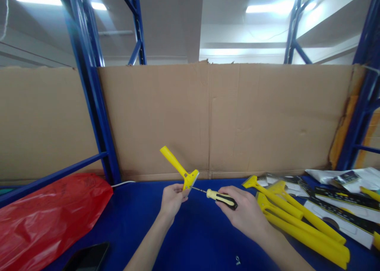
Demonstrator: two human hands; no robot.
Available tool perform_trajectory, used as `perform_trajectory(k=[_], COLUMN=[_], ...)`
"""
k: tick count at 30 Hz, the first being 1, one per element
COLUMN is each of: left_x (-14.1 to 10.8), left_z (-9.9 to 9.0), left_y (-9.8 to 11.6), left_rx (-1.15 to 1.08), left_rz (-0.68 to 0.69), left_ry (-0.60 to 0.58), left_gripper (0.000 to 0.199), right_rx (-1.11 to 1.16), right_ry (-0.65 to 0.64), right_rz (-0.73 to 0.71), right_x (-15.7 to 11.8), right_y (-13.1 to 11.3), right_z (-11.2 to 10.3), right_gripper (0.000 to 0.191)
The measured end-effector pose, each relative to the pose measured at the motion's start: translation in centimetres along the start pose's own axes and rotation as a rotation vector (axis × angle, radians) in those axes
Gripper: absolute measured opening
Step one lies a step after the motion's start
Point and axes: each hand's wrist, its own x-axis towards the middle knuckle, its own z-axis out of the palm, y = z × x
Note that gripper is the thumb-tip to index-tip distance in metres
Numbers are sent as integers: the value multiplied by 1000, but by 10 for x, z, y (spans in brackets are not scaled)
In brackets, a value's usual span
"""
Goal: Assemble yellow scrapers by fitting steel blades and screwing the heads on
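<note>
My left hand (pixel 173 201) is closed on the head of a yellow scraper (pixel 177 165), whose handle points up and to the left. A screwdriver (pixel 221 198) with a cream and black handle lies in the grip of my right hand (pixel 242 207). Its thin shaft points left, and the tip meets the scraper head close to my left fingers. Whether the tip sits in a screw is too small to tell. More yellow scrapers (pixel 303 225) lie in a pile just right of my right hand.
Black and white packaging cards (pixel 338 219) and clear plastic bags (pixel 353 180) lie at the right. Small metal bits (pixel 238 260) rest on the blue table (pixel 196 243) in front. At left are a red plastic bag (pixel 59 215) and a phone (pixel 87 258). Cardboard (pixel 166 116) stands behind, between blue posts.
</note>
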Motion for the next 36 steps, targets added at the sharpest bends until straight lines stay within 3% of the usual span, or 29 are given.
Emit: perform_trajectory(k=[20, 23, 26, 31, 36], left_x=[-2, 1, 5, 11, 15], left_z=[5, 5, 3, 1, 3], left_y=[-8, -12, -17, -26, -35], left_rx=[79, 115, 166, 265, 358], left_rz=[33, 51, 80, 150, 203], left_ry=[-42, -31, -7, 21, 28], left_gripper=[19, 17, 15, 11, 8], right_rx=[-82, -93, -69, 47, -33], right_ry=[-103, -107, -82, -14, 120], right_rz=[-21, -44, -48, -72, -12], right_x=[0, -3, -6, -5, -5], right_y=[0, -5, -9, -8, -7], right_z=[1, -1, -2, 4, 11], right_gripper=[13, 21, 38, 17, 23])
